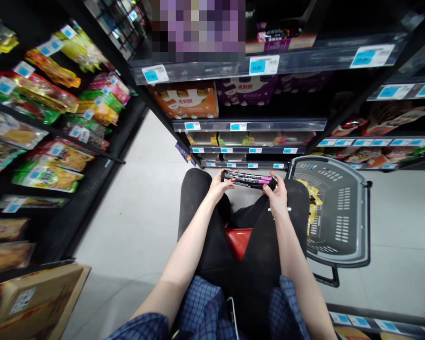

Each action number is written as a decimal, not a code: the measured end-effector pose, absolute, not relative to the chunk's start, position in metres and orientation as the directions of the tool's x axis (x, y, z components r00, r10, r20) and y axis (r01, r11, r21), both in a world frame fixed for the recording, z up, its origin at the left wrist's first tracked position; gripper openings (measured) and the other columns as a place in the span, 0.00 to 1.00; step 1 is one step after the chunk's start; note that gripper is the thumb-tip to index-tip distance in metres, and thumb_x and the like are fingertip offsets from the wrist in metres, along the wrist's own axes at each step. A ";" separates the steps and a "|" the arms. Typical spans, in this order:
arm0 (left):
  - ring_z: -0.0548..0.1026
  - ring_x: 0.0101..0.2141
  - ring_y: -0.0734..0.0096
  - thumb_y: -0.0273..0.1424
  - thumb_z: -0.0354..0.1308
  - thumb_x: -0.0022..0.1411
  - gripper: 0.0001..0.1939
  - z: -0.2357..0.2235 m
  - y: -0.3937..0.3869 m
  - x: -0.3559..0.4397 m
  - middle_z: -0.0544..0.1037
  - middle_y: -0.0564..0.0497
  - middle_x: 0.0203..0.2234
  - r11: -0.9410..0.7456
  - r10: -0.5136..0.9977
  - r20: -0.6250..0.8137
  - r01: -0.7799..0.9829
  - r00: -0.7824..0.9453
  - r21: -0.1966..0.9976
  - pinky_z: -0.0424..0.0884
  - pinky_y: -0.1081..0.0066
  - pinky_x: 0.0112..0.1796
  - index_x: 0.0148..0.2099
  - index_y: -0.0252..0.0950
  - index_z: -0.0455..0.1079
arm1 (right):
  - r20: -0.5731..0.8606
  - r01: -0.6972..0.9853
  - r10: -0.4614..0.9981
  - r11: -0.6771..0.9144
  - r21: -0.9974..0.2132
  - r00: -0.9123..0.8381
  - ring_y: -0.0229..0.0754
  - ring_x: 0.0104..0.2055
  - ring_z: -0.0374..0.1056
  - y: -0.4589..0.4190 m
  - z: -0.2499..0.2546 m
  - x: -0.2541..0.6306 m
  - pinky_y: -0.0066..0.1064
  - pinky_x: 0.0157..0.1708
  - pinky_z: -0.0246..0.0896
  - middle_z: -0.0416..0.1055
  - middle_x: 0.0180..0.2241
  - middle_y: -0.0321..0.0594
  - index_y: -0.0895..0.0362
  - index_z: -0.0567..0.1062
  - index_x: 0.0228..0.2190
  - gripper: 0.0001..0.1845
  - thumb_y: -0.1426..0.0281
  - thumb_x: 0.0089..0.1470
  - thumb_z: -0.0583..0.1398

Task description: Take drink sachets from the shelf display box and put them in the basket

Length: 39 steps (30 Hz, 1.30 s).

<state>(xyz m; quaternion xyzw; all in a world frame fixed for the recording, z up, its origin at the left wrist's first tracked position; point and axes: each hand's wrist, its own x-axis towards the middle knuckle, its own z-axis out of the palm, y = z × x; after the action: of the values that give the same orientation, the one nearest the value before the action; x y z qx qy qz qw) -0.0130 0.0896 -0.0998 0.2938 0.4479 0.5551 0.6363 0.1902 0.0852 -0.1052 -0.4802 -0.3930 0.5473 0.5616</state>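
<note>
Between my knees I hold black packets [250, 179] with white print and pink ends, a small stack lying lengthwise across both hands. My left hand [220, 185] is closed round the left end, its thumb on the near side. The right end is gripped by my right hand [276, 193], the thumb pressed on the front. How many packets there are I cannot tell. Just right of my right knee stands a grey shopping basket [350, 212] with several yellow packets [313, 198] inside, partly hidden by my leg.
Ahead, a black shelf rack [205, 71] carries price tags, an orange carton [187, 101] and a purple carton [246, 89]. Bagged snacks [53, 160] fill the left shelves. A cardboard box [35, 302] lies at lower left. Part of a red seat [239, 241] shows beneath me. The basket's handle [327, 278] points towards me.
</note>
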 end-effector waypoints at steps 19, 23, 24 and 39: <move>0.74 0.29 0.77 0.24 0.69 0.36 0.22 -0.101 0.091 -0.017 0.76 0.53 0.32 0.232 0.962 -0.272 -0.496 -0.008 0.837 0.72 0.75 0.31 0.37 0.35 0.71 | -0.148 -0.341 0.984 -0.107 -0.934 0.098 0.37 0.28 0.69 0.085 -0.104 0.190 0.32 0.30 0.69 0.73 0.27 0.33 0.55 0.74 0.30 0.16 0.64 0.37 0.69; 0.73 0.24 0.79 0.29 0.69 0.40 0.22 -0.101 0.090 -0.014 0.73 0.54 0.30 0.280 0.950 -0.312 -0.431 -0.003 0.858 0.73 0.76 0.26 0.40 0.35 0.69 | -0.188 -0.312 0.974 -0.141 -0.940 0.126 0.36 0.21 0.66 0.086 -0.105 0.189 0.32 0.25 0.66 0.71 0.24 0.32 0.56 0.72 0.30 0.16 0.61 0.39 0.67; 0.73 0.23 0.80 0.30 0.69 0.41 0.22 -0.102 0.090 -0.014 0.72 0.54 0.30 0.288 0.948 -0.318 -0.415 -0.005 0.863 0.74 0.75 0.26 0.41 0.35 0.69 | -0.198 -0.304 0.971 -0.150 -0.941 0.134 0.36 0.20 0.66 0.086 -0.106 0.189 0.33 0.24 0.66 0.71 0.23 0.32 0.56 0.71 0.31 0.17 0.61 0.39 0.66; 0.70 0.19 0.76 0.41 0.65 0.46 0.19 -0.108 0.092 -0.008 0.72 0.53 0.21 0.296 0.937 -0.317 -0.148 -0.149 0.944 0.71 0.73 0.19 0.33 0.31 0.69 | -0.229 -0.070 0.950 -0.219 -0.973 0.212 0.39 0.14 0.63 0.084 -0.106 0.187 0.32 0.15 0.61 0.67 0.17 0.30 0.54 0.67 0.32 0.17 0.58 0.43 0.62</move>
<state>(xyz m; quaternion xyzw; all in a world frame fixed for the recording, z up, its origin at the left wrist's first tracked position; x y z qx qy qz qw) -0.0080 0.0920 -0.1084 0.3393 0.5809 0.4867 0.5573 0.1870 0.0843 -0.1057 -0.5940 -0.3703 0.5067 0.5033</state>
